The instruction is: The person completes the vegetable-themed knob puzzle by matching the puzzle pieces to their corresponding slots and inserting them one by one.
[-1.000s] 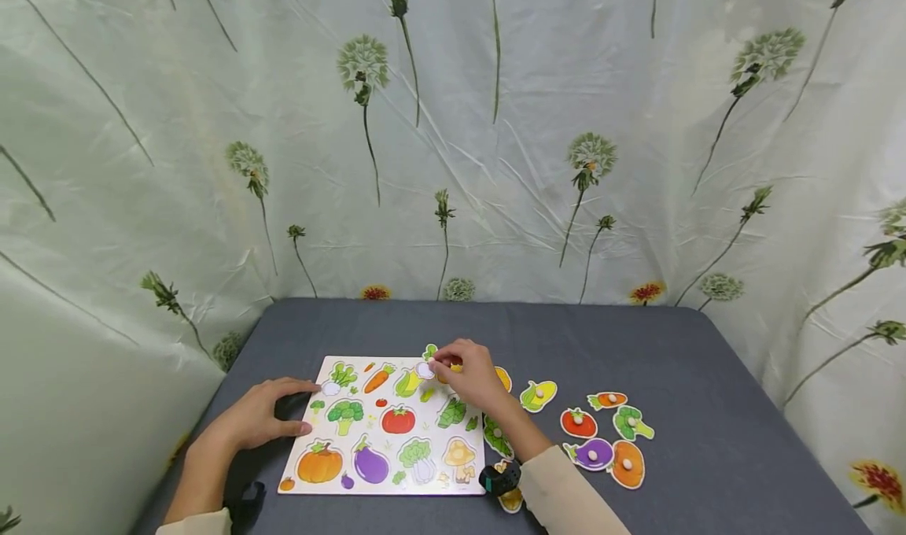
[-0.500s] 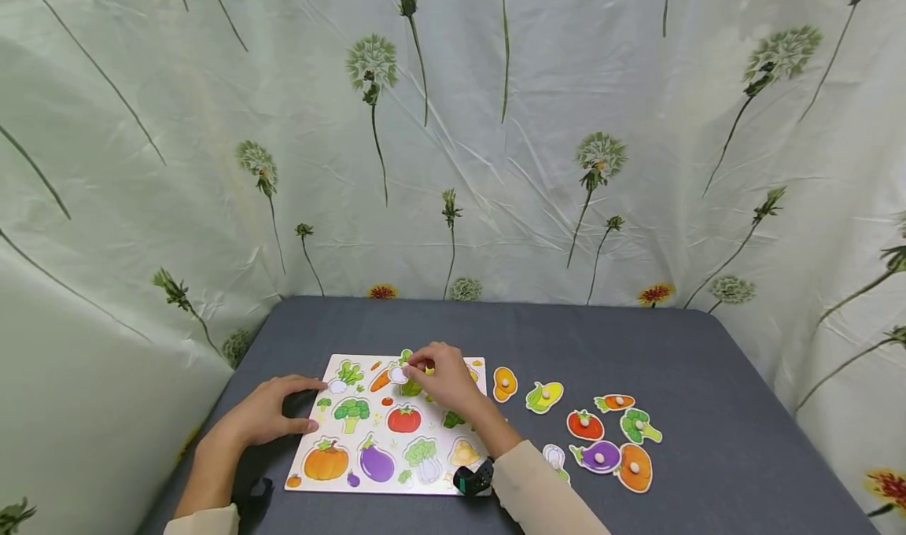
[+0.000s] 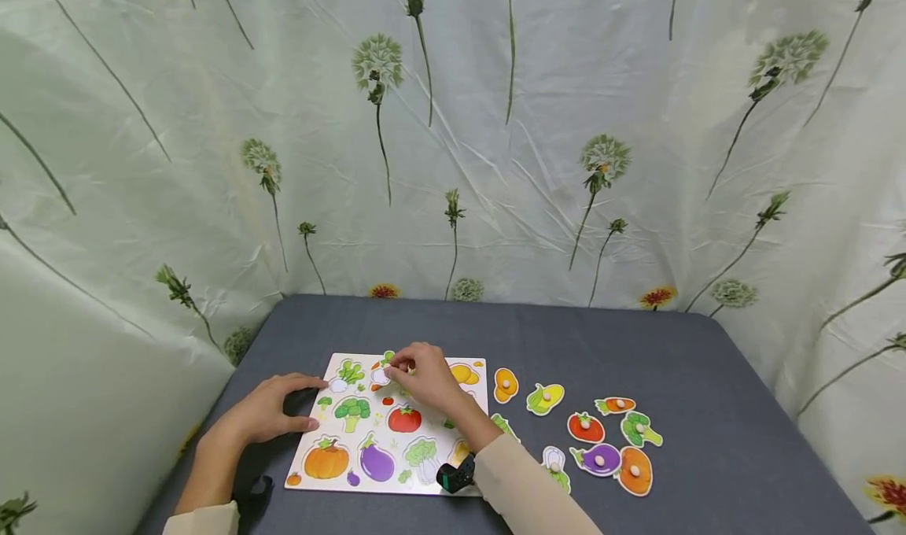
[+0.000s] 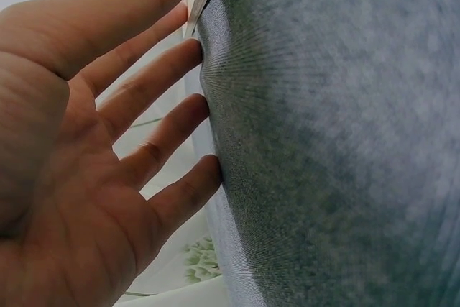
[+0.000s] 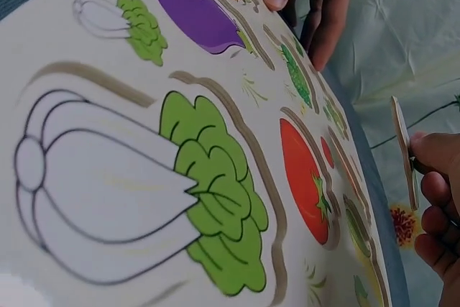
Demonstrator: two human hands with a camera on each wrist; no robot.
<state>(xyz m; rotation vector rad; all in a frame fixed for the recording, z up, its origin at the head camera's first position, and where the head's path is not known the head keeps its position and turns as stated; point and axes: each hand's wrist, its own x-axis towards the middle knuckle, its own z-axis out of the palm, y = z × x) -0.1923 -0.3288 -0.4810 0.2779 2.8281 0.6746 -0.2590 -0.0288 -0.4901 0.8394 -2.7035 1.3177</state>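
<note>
With the spread left hand [image 3: 265, 411] touching the flat white printed board [image 3: 351, 444] at its left edge, the right hand [image 3: 428, 378], pinching the thin white-and-green turnip-shaped piece [image 3: 380, 377] above it, should match outlines with the printed turnip hollow [image 3: 340, 385] just beside before pressing.

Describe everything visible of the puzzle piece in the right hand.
The puzzle piece is thin and flat, with a white body, green leaves at its far end, and a pale edge that looks wooden. Pinched by the right hand, it shows nearly edge-on in the right wrist view, raised clear of the board.
</note>
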